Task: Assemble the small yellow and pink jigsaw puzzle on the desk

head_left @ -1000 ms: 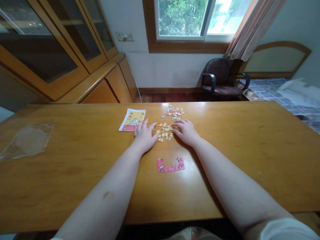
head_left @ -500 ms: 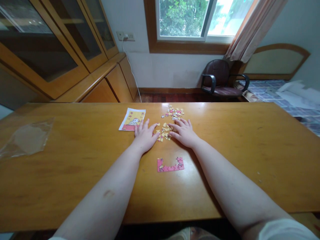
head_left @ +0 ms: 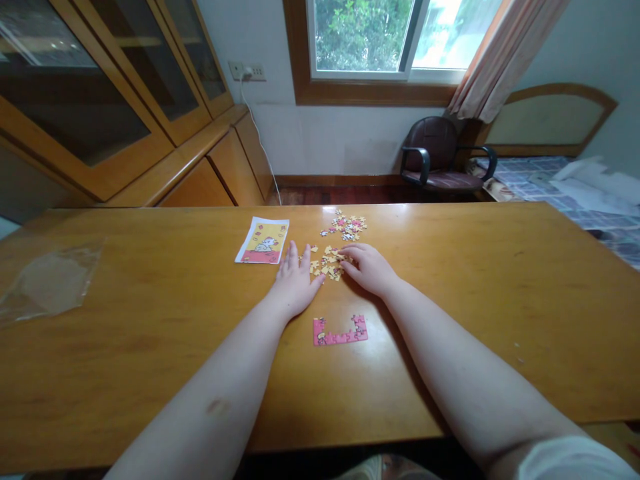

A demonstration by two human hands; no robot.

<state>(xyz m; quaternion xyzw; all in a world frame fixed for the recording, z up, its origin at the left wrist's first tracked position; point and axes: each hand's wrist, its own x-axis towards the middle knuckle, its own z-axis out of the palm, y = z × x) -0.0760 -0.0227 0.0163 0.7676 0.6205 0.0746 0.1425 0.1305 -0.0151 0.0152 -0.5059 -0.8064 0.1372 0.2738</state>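
My left hand (head_left: 295, 280) lies flat on the wooden table (head_left: 150, 320), fingers stretched out, just left of a small heap of loose yellow puzzle pieces (head_left: 327, 262). My right hand (head_left: 367, 268) rests on the right side of that heap, fingers curled onto the pieces; whether it holds one I cannot make out. A second heap of pieces (head_left: 346, 227) lies farther back. A joined pink L-shaped strip of puzzle (head_left: 340, 331) lies near me between my forearms. The puzzle's picture card (head_left: 263, 241) lies beyond my left hand.
A crumpled clear plastic bag (head_left: 50, 280) lies at the table's left end. Wooden glass-door cabinets (head_left: 110, 100) line the left wall. A dark armchair (head_left: 435, 157) stands under the window beyond the table, and a bed with papers (head_left: 580, 187) is at the right.
My left hand has drawn slightly toward me and straightened its fingers. My right hand's fingers have curled in over the near heap of pieces.
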